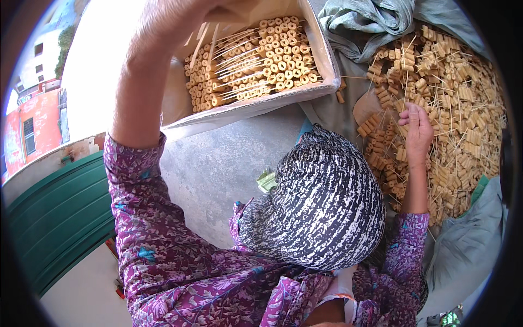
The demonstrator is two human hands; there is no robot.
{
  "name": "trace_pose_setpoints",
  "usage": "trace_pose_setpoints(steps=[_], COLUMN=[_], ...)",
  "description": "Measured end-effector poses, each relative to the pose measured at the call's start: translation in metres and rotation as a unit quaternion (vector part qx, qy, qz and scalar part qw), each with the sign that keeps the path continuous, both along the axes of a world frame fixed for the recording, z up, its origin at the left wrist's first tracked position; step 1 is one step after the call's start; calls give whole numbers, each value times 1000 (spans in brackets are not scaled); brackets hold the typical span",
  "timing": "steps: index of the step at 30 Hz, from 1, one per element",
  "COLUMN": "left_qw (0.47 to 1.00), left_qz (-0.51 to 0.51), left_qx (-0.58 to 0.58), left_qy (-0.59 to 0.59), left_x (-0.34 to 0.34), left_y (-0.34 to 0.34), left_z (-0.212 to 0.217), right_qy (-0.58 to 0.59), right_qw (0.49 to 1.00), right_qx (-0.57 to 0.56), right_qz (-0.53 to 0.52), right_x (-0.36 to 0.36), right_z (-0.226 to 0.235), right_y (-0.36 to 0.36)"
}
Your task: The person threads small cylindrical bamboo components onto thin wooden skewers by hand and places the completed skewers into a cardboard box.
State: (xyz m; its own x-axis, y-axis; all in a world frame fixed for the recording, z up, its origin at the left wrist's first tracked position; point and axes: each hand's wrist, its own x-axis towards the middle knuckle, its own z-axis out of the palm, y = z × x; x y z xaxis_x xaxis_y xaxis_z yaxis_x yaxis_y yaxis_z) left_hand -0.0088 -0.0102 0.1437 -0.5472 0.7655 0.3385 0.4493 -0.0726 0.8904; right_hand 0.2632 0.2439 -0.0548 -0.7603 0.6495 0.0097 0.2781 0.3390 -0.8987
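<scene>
Grey concrete floor (218, 169) underfoot, outdoors, daylight. Nearest the camera: purple floral sleeves and a black-and-white striped head covering (318, 201). Right of that covering, right hand (417, 133) rests on a heap of tan tube pieces and thin sticks (463, 109), fingers curled loosely over a few; whether any are gripped, cannot tell. Heap lies on grey cloth (468, 245). Beyond the covering, white box (327, 60) tilted, packed with skewered tan tubes (261, 60). Left hand (174, 19) raised at the box's far left edge; grip washed out by glare, cannot tell.
</scene>
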Motion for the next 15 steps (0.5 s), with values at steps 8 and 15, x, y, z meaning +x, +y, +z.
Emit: trace_pose_setpoints(steps=[8, 15], left_qw=[843, 843], left_qz=[34, -33], left_qx=[-440, -489], left_qy=[309, 223], left_x=[-3, -6], left_y=[-103, -121], left_z=[-112, -127], right_qy=[-77, -86], right_qw=[991, 947], right_qx=[78, 277], right_qz=[73, 136], right_x=[8, 0], right_z=[-20, -16], right_y=[-20, -26])
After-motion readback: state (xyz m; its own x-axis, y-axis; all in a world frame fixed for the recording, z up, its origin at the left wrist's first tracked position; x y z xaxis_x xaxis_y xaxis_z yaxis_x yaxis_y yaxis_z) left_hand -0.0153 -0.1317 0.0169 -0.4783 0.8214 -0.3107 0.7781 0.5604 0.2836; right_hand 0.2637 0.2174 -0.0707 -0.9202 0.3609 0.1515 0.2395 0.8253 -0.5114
